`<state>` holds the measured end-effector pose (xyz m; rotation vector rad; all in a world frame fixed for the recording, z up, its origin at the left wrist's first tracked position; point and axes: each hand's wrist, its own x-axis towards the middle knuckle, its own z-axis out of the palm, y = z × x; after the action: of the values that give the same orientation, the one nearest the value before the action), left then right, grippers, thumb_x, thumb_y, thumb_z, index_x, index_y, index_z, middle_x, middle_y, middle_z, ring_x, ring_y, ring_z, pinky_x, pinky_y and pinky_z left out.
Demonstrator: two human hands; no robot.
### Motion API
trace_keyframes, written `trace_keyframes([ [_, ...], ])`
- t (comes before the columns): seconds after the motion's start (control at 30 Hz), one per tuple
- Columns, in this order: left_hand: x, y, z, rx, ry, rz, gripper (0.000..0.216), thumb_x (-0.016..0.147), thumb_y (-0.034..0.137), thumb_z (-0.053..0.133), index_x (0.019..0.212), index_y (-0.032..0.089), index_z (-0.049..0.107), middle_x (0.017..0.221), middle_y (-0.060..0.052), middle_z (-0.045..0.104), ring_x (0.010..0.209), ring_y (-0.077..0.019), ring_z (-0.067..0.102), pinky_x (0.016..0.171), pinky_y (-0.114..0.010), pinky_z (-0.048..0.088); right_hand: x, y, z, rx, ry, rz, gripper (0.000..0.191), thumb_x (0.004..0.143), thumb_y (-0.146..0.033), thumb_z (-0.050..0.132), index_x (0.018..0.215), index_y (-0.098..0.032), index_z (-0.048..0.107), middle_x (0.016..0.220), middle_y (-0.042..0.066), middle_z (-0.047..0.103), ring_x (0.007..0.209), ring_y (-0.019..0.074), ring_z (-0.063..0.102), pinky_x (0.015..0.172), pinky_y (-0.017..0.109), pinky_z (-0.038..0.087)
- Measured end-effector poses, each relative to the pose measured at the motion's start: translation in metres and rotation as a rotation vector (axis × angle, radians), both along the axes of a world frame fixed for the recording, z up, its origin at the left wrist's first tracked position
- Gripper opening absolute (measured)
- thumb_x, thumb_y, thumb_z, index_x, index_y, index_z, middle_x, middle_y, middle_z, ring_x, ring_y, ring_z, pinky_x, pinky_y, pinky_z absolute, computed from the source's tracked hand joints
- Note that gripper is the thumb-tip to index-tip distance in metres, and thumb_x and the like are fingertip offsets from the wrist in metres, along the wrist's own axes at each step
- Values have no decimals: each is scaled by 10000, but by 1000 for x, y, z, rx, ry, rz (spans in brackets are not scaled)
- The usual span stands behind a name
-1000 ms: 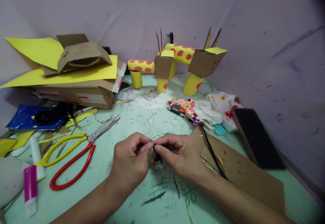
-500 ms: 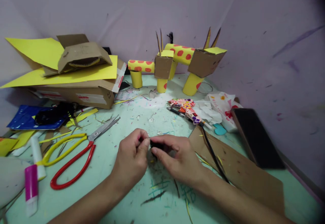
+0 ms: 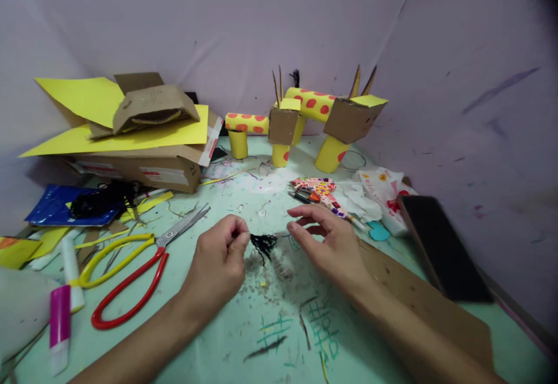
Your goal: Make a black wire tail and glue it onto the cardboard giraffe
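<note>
Between the thumb and fingers of my left hand is pinched a small black yarn tassel, its loose strands fanning out to the right. My right hand is off to the right of the tassel, apart from it, with fingers spread and nothing in them. Both hands are over the pale green table, which has scribbles and bits of scrap on it. Scissors with one yellow and one red handle lie to the left of my left hand, blades apart.
Two yellow, orange-spotted cardboard animals stand at the back. A cardboard box with yellow sheets is at left, near black yarn and a glue stick. At right lie a patterned glue gun, cardboard and a phone.
My right hand has let go of the black tassel and moved right and slightly up, its fingers spreading. The tassel's strands now show, still pinched in my left hand.
</note>
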<state>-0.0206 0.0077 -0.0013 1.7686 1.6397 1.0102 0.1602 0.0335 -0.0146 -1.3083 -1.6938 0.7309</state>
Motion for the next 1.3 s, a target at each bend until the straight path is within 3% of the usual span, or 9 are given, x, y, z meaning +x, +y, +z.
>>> trace_keyframes([
  [0.13,6,-9,-5,109,100,-102,154,826,168,414,677,206,425,585,46,445,533,-112,420,514,-229,343,-11,-17,3,225,-69,316,279,836,-245,545,1080,-135,622,1056,118,656,992,217,572,877,364,441],
  [0.27,11,-14,-9,254,173,-143,176,855,159,384,689,205,422,638,23,474,560,-118,440,531,-234,355,-22,-24,1,-73,-15,441,267,892,-212,392,876,-148,650,738,35,622,694,152,543,658,275,434],
  [0.37,9,-13,-7,288,182,-96,164,852,160,394,699,205,434,625,29,475,542,-116,435,520,-230,352,-23,-21,1,-283,57,399,260,841,-192,397,667,-173,589,597,-20,512,595,121,472,551,231,366],
  [0.53,-1,-5,4,268,189,15,143,823,177,428,685,214,442,574,50,460,510,-117,429,499,-228,345,-14,-10,0,-403,-54,248,224,729,-151,407,565,-186,556,510,-20,478,538,133,450,493,240,309],
  [0.6,-5,-1,8,257,192,31,136,814,186,435,683,216,452,567,51,468,514,-121,439,497,-229,346,-9,-7,2,-358,-112,143,209,726,-146,421,637,-189,605,572,-3,554,578,150,490,526,256,341],
  [0.7,-8,1,13,244,210,-8,145,810,176,437,672,214,460,577,46,492,536,-122,460,511,-228,352,-6,-8,7,-110,-30,6,147,749,-171,485,835,-198,601,794,26,626,746,175,557,674,293,420],
  [0.8,-4,-2,12,246,211,-70,158,817,165,435,666,208,456,590,43,494,548,-116,464,520,-223,355,-11,-15,12,66,112,105,150,717,-195,579,865,-194,556,901,47,613,872,185,569,801,319,444],
  [1.07,4,-8,9,260,189,-102,170,831,180,420,669,201,465,572,42,475,516,-108,445,496,-213,357,-20,-20,4,8,148,216,140,627,-78,489,659,-192,563,631,-14,562,603,116,533,592,241,437],
  [1.3,-4,-5,17,208,165,-25,158,825,215,432,669,217,461,540,54,464,492,-116,438,474,-218,349,-15,-13,12,-126,331,111,185,633,-184,572,818,-190,551,764,9,579,594,109,532,565,242,474],
])
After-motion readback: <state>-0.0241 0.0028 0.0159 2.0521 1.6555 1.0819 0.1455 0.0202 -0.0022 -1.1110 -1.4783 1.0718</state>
